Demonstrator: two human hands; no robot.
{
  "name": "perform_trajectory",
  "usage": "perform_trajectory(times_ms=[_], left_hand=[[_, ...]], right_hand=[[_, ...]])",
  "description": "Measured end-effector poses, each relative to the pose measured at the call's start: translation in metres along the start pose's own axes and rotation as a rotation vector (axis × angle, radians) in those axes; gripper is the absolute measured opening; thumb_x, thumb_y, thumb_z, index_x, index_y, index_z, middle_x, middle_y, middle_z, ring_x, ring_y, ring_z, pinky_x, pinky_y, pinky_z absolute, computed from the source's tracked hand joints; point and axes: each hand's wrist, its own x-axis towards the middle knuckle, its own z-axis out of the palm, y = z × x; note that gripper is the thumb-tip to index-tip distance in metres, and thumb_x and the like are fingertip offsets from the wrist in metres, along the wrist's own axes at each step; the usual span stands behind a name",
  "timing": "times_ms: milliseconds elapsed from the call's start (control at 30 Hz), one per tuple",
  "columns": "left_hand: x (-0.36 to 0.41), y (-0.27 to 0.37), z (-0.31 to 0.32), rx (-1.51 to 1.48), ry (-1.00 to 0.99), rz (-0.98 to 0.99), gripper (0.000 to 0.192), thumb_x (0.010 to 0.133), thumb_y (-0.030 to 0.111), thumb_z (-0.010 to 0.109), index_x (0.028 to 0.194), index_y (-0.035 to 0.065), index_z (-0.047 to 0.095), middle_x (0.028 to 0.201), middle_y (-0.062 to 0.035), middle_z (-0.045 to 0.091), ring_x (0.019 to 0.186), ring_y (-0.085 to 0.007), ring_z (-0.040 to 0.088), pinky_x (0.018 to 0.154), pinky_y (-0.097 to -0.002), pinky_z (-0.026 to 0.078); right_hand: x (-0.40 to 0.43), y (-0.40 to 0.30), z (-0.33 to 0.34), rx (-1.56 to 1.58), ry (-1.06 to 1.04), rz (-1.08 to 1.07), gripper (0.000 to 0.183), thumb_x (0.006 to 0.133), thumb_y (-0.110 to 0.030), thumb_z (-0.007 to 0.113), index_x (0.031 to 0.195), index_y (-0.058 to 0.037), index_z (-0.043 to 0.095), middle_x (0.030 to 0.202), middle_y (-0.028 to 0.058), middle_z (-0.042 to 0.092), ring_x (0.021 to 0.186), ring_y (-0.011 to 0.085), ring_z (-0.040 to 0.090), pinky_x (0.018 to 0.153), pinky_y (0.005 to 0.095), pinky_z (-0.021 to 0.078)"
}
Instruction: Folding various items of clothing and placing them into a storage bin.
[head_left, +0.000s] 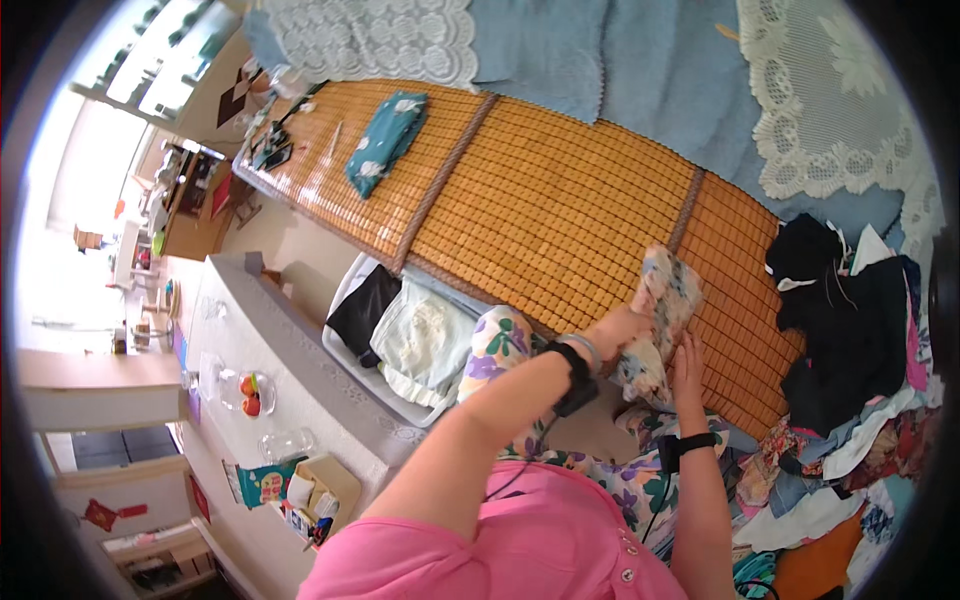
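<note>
My left hand (626, 328) grips a folded floral cloth (673, 289) in cream and blue-grey, above the near edge of a bamboo tile mat (555, 217). Part of the cloth hangs down between my two hands. My right hand (688, 364) lies along the right side of the cloth, fingers stretched out. Whether it pinches the fabric is hidden. Both wrists wear black straps with cables, and a bracelet circles the left one. On the mat's far left rests a teal folded cloth (386, 142) with white figures.
A heap of mixed clothes (847, 337) lies at right. A plastic bin (360, 360) at the mat's front edge holds a black garment (365, 307) and a white garment (424, 337). Left stands a cloth-covered table (300, 375). Blue bedding (660, 82) with lace borders the mat's far side.
</note>
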Motion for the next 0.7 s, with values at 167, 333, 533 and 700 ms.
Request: perform_trajectory(times_ms=[167, 333, 533, 700], left_hand=[[-0.120, 0.033, -0.120, -0.312, 0.105, 0.404, 0.031, 0.087, 0.016, 0.066, 0.113, 0.0015, 0.060, 0.096, -0.0059, 0.065, 0.079, -0.0159, 0.064, 0.070, -0.0311, 0.053], [-0.235, 0.005, -0.246, -0.278, 0.595, 0.581, 0.027, 0.089, 0.010, 0.062, 0.115, 0.0030, 0.058, 0.105, -0.0057, 0.065, 0.090, -0.0152, 0.064, 0.080, -0.0294, 0.053], [-0.278, -0.092, -0.319, -0.534, 0.906, 0.597, 0.031, 0.090, 0.011, 0.061, 0.119, 0.0031, 0.055, 0.104, -0.0064, 0.065, 0.086, -0.0170, 0.066, 0.073, -0.0300, 0.055], [-0.268, -0.156, -0.340, -0.698, 0.986, 0.489, 0.039, 0.090, 0.011, 0.063, 0.126, 0.0030, 0.052, 0.108, -0.0049, 0.061, 0.091, -0.0169, 0.063, 0.075, -0.0308, 0.054]], right_hand=[[-0.010, -0.025, 0.016, -0.599, -0.096, 0.106, 0.075, 0.093, -0.046, 0.049, 0.150, -0.0078, 0.020, 0.156, 0.0188, 0.013, 0.144, 0.0358, 0.012, 0.113, 0.0492, 0.0201], [-0.011, -0.043, 0.021, -0.588, -0.150, 0.203, 0.084, 0.091, -0.047, 0.053, 0.152, -0.0097, 0.010, 0.158, 0.0185, 0.004, 0.144, 0.0374, 0.008, 0.112, 0.0529, 0.0185], [-0.018, -0.063, 0.030, -0.567, -0.199, 0.309, 0.085, 0.091, -0.048, 0.052, 0.153, -0.0117, 0.005, 0.158, 0.0168, 0.000, 0.145, 0.0365, 0.006, 0.115, 0.0515, 0.0139], [-0.032, -0.072, 0.036, -0.560, -0.246, 0.304, 0.089, 0.089, -0.043, 0.059, 0.152, -0.0091, 0.007, 0.157, 0.0200, 0.002, 0.144, 0.0404, 0.006, 0.115, 0.0524, 0.0137]])
